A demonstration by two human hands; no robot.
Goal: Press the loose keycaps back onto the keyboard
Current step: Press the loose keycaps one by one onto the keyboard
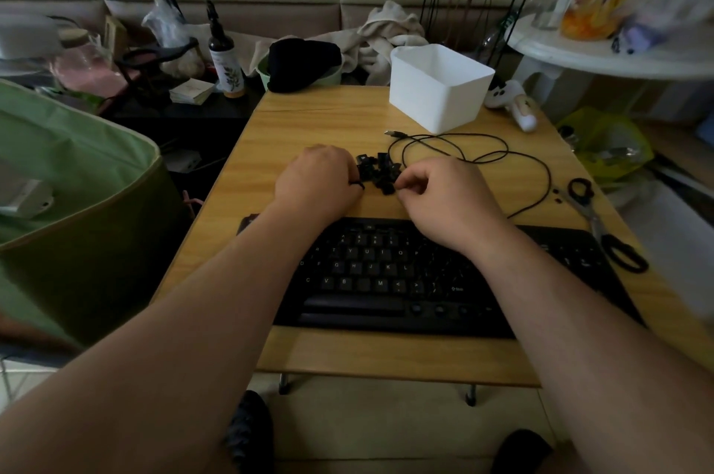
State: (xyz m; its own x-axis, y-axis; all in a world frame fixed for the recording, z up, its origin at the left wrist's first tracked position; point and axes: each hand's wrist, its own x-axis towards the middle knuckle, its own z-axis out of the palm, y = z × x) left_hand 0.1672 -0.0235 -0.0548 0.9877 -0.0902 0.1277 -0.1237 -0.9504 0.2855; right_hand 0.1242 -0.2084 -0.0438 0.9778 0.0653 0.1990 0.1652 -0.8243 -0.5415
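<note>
Both hands work the keycaps [376, 174] heaped just behind the keyboard [386, 276]: left hand [318, 179] pinches one cap, right hand [444, 195] curls, grasp unclear. Picking stage; next, seat a cap over an empty switch.

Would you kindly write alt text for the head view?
Both hands, left hand and right hand, pick at a pile of loose black keycaps on a wooden table, just beyond a black keyboard.
</note>
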